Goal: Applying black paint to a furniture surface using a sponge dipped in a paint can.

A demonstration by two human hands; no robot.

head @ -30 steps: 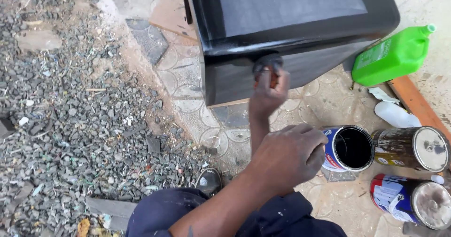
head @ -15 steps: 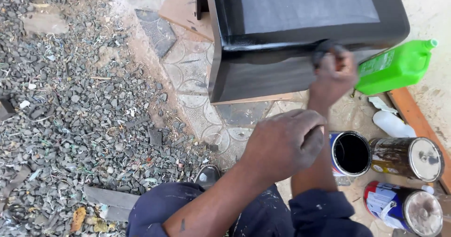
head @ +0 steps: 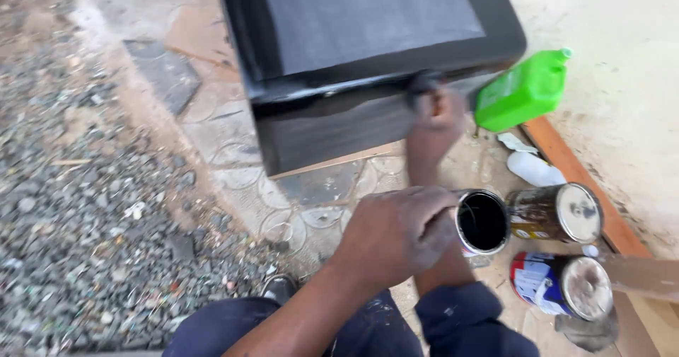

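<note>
While our right hand (head: 435,120) presses a dark pad, fingers closed round it, against the black cabinet's (head: 332,127) front edge, our left hand (head: 396,233) cups the open paint can (head: 482,222) nearer us.

A patterned paved floor (head: 233,180) borders loose gravel (head: 85,208). On it rest a black box (head: 368,67), three paint tins (one open) (head: 482,222) and a green jug (head: 525,91).

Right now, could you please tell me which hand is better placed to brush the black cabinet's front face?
Right. The right hand holds the brush against the black cabinet front, while the left hand is busy gripping the open paint tin.
</note>
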